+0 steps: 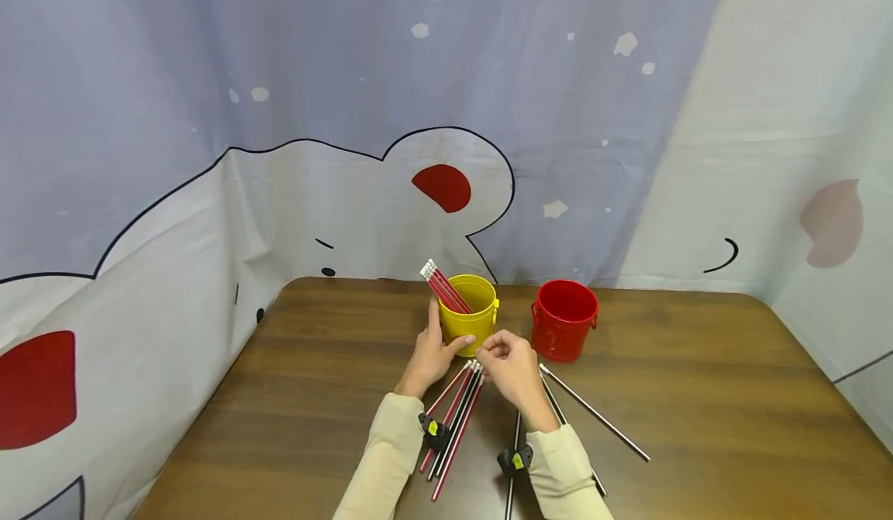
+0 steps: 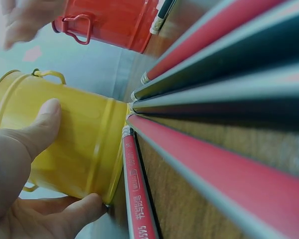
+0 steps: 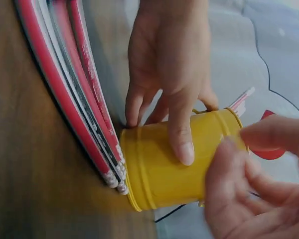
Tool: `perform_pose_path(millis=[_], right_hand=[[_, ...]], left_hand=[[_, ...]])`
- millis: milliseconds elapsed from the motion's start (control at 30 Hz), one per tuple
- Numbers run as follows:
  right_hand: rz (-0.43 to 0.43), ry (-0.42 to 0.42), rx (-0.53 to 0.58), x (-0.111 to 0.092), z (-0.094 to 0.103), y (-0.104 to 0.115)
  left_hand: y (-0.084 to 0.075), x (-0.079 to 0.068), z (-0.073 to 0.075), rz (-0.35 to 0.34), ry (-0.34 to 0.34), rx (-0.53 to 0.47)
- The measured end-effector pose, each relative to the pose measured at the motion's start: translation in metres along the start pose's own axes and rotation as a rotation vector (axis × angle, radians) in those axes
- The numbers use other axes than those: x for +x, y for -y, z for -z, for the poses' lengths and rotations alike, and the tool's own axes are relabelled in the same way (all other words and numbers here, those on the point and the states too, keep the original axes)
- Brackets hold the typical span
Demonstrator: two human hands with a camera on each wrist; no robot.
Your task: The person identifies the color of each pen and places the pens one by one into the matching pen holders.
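My left hand [image 1: 428, 359] grips the small yellow bucket [image 1: 466, 335] from its left side, the thumb lying across its front in the right wrist view. Several red pencils [image 1: 446, 287] with white eraser ends lean out over the bucket's rim. Just in front of the bucket's base, red and black pencils [image 1: 456, 427] lie in a loose bundle, eraser ends toward it. My right hand [image 1: 512, 365] hovers at the bucket's right front. Its fingers are loosely bent, thumb and index tips close together, and nothing shows between them in the right wrist view [image 3: 269, 174].
A red bucket [image 1: 563, 325] stands to the right of the yellow one. Black pencils [image 1: 600, 415] lie spread on the wooden table [image 1: 698, 365] beside and under my right forearm. A patterned cloth [image 1: 593, 156] hangs behind the table's back edge.
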State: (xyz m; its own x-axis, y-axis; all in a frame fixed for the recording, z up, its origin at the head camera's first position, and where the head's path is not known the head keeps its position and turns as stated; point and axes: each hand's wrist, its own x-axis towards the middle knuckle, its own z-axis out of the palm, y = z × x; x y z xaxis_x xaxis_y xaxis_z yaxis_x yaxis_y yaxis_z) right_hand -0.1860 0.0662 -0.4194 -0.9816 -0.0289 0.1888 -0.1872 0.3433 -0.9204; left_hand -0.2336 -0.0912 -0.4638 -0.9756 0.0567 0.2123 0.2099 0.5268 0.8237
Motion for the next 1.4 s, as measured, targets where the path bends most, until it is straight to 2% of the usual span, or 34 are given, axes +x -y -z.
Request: perform_pose_path(millis=[67,133,367,533,700,900,1233,1400], right_hand=[[-0.084,0.037,-0.017,-0.005,0.002,-0.002],[-0.122,0.052,-0.077,-0.008,0.002,-0.003],[-0.132,0.033,-0.297,-0.014,-0.006,-0.004],[-0.142,0.059,-0.418,-0.018,-0.013,-0.008],[-0.159,0.092,-0.467,-0.020,-0.017,-0.010],[-0.225,0.153,-0.546,-0.023,-0.022,-0.011],[-0.262,0.165,-0.628,-0.022,-0.024,-0.010],[-0.251,0.163,-0.645,-0.024,-0.023,-0.008]], left_hand=[[0.000,-0.001,-0.001,0.008,0.009,-0.015],[-0.001,-0.002,-0.002,0.008,0.012,-0.020],[0.000,-0.002,-0.002,-0.010,-0.004,-0.013],[0.000,-0.002,-0.001,0.009,0.006,0.005],[-0.001,-0.001,-0.001,0.002,0.007,0.005],[-0.001,-0.002,0.000,0.019,0.010,0.010],[-0.001,-0.002,0.000,0.010,0.001,0.000],[-0.001,-0.001,0.000,-0.006,-0.002,0.015]])
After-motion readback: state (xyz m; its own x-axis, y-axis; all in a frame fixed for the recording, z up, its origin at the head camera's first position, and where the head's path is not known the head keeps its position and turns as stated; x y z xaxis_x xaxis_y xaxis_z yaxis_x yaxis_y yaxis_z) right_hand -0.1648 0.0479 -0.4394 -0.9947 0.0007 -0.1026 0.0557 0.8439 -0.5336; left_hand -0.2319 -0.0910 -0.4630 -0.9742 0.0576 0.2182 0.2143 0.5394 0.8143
